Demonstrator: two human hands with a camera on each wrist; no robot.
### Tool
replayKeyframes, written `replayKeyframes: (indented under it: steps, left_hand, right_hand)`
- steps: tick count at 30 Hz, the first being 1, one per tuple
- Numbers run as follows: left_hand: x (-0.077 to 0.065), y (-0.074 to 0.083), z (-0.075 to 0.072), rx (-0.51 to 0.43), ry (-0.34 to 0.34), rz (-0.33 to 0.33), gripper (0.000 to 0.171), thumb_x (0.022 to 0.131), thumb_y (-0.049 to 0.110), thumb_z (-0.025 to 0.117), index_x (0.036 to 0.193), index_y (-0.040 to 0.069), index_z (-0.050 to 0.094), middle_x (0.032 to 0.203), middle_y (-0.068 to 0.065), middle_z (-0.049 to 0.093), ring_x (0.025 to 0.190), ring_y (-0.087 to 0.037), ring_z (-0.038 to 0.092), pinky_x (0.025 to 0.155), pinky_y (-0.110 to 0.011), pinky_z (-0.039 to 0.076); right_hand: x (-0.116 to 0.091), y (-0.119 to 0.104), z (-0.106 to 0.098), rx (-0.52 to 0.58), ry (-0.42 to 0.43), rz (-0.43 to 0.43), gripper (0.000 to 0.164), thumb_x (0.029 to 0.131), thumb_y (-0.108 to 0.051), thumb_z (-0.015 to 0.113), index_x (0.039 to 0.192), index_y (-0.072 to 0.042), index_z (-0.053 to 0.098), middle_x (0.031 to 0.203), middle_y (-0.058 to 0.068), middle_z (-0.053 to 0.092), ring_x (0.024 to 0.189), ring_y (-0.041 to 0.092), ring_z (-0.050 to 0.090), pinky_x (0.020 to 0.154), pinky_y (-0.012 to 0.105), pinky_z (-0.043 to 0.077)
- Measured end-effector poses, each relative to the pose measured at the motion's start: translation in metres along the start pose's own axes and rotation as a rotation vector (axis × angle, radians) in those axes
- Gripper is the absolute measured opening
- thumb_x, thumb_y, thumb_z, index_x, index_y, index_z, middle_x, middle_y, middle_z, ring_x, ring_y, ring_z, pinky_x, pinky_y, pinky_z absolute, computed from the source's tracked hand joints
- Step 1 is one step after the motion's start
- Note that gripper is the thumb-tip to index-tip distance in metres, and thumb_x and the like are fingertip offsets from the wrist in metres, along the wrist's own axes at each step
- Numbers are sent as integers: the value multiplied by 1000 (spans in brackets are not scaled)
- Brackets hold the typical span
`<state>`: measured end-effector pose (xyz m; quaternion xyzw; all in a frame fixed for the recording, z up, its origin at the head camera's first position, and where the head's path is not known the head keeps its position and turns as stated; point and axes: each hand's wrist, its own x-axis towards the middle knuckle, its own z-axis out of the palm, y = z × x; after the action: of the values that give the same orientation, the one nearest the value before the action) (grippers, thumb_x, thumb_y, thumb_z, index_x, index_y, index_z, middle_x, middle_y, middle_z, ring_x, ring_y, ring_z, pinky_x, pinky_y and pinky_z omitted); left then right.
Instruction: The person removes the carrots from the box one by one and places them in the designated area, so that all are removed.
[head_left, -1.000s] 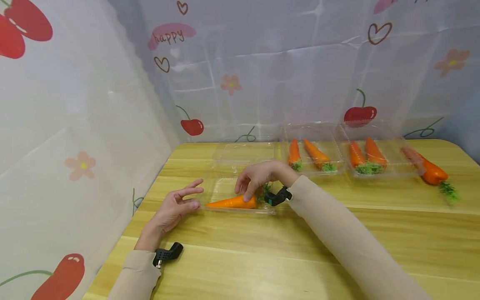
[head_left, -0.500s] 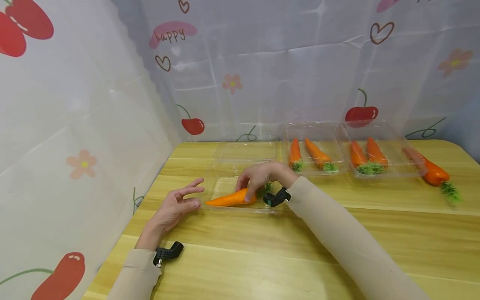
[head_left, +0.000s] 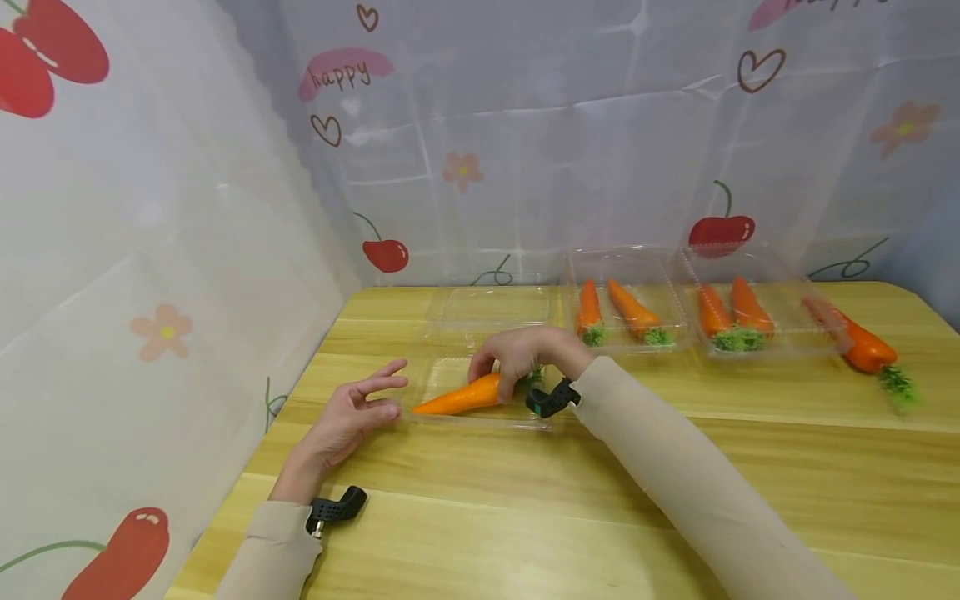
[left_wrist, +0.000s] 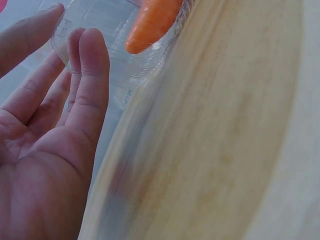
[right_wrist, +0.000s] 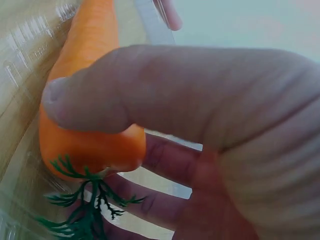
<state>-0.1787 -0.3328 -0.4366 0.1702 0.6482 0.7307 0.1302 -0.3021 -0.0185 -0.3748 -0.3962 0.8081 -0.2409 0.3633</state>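
Observation:
An orange carrot [head_left: 459, 397] with green leaves [right_wrist: 90, 210] lies slantwise in a clear plastic box [head_left: 442, 367], its lid folded back. My right hand [head_left: 517, 360] grips the thick end, thumb on one side and fingers on the other, as the right wrist view shows. The tip points left, toward the box's front left corner. At that end is my left hand [head_left: 352, 417], fingers loosely extended and holding nothing. In the left wrist view the left fingertips [left_wrist: 92, 47] are at the box's edge; I cannot tell how firmly they touch it.
Two more clear boxes stand behind to the right, each with two carrots [head_left: 633, 307] [head_left: 750, 308]. A loose carrot [head_left: 870, 346] lies at the far right of the wooden table [head_left: 525, 517]. A printed curtain [head_left: 525, 150] hangs along the back and left.
The carrot's thick end has swung back from the box's front wall along with my right hand, so it now lies more slanted. My left hand has stayed in place.

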Motion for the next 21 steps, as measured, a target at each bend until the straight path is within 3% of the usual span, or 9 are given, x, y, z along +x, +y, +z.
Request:
replayKeyframes:
  steps: [15,21]
  left_hand:
    - [0,0,1,2,2,-8,51,97,-10,61,142,-23,41,173,-15,17,88,-12,72,87,-28,61]
    - [1,1,2,8,8,-13,55,97,-9,62,143,-25,36,173,-15,16,87,-12,72,86,-28,62]
  right_hand:
    - [-14,-7,-1,4,92,-77,49,78,5,75,123,-15,70,120,2,70,97,19,57,79,27,50]
    - [-25,-15,-1,-30,143,-104,49,81,2,76,125,-16,70,122,2,69,104,21,58,82,27,52]
